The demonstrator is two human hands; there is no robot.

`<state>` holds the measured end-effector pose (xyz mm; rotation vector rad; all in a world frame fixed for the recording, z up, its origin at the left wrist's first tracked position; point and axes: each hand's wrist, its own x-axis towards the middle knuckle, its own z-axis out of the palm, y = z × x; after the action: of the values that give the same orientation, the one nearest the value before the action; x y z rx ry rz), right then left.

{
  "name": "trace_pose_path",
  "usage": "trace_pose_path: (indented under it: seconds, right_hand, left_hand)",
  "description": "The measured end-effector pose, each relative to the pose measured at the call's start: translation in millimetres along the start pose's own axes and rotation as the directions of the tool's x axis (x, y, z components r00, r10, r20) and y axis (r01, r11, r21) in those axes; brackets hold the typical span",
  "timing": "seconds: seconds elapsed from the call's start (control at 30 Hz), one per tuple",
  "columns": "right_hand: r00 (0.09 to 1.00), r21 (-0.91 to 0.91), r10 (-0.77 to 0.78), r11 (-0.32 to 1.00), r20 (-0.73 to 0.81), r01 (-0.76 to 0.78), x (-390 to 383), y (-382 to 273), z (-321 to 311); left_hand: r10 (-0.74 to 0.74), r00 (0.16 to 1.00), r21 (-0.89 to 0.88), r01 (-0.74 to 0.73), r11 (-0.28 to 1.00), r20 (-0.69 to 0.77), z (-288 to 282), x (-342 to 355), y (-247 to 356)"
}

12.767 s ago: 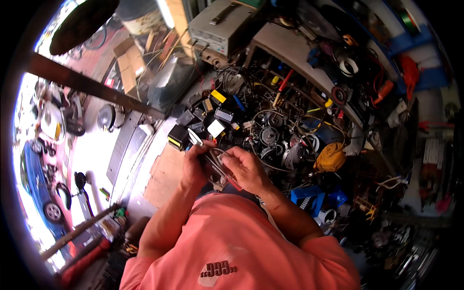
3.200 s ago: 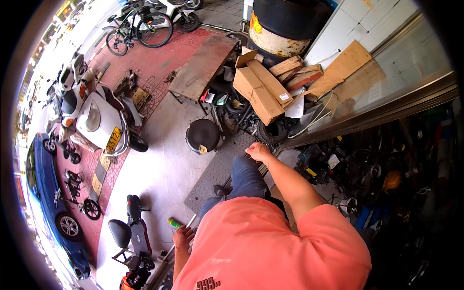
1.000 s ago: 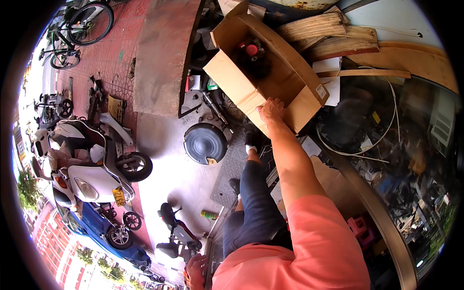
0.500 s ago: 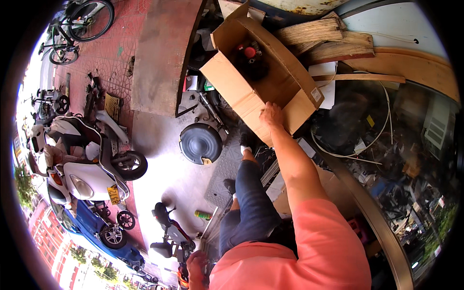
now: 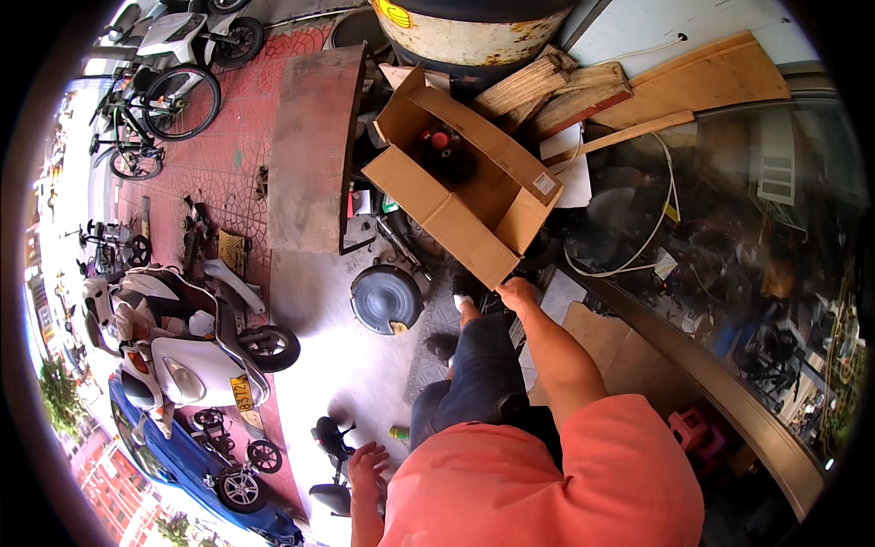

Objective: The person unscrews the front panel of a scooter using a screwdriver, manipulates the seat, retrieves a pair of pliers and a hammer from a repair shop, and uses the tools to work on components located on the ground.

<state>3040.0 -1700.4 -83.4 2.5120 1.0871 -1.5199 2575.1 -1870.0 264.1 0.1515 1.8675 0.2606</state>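
Observation:
An open cardboard box [image 5: 447, 214] sits tilted among clutter ahead of me, its flaps spread. Inside it lies a dark object with a round red part [image 5: 440, 141]; its kind I cannot make out. My right hand [image 5: 518, 294] is at the box's near corner, fingers curled against the edge and partly hidden. Low on the left, my left hand [image 5: 366, 465] hangs beside my body with fingers apart, holding nothing. Near it stands a small dark-seated scooter [image 5: 333, 438].
A brown board [image 5: 314, 150] and a round black lid-like disc [image 5: 386, 299] are left of the box. Wood planks [image 5: 583, 100] and a rusty drum [image 5: 474, 41] lie beyond. Glass [image 5: 729, 237] borders the right; a white motor scooter [image 5: 182, 365] stands left.
My right hand has slid from the box's side flap to its near corner. My left hand has risen slightly, its fingers spreading. The view has shifted, showing more of the drum.

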Motion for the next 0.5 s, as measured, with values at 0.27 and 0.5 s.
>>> trace_pose_path:
  seconds: [0.27, 0.5]
  right_hand:
    - [0.998, 0.054, 0.037, 0.998, 0.048, -0.039, -58.5, 29.7, -29.9]
    - [0.991, 0.16, -0.091, 0.982, -0.096, 0.105, -115.1, 42.9, -28.3]
  left_hand:
    - [0.129, 0.988, -0.103, -0.12, 0.987, 0.083, -29.2, 30.2, -33.7]
    - [0.394, 0.899, 0.055, -0.411, 0.91, 0.19, -68.8, 74.0, -103.0]
